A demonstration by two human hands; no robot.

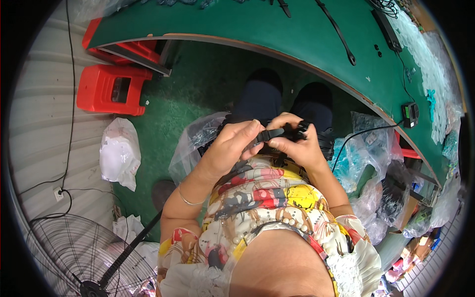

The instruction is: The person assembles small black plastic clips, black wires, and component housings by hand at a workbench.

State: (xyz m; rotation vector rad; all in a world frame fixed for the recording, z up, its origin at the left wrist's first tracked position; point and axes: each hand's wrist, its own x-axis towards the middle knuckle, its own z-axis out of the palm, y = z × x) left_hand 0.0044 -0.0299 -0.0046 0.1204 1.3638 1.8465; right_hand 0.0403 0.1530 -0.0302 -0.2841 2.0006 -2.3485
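Left grip (230, 146) pinches a black strap (269, 134) held over the lap, right grip (301, 146) closed on its bunched black end, fingers partly hiding it. Bench (297, 39) sits ahead of both grips, with a long black strip (341, 37) lying beyond the right one; red stool (91, 89) and white bag (118, 153) on floor, off left of the left grip.

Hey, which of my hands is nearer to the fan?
Your left. Your left hand is above and right of the fan in the picture; your right hand is farther right, both hands holding the black piece.
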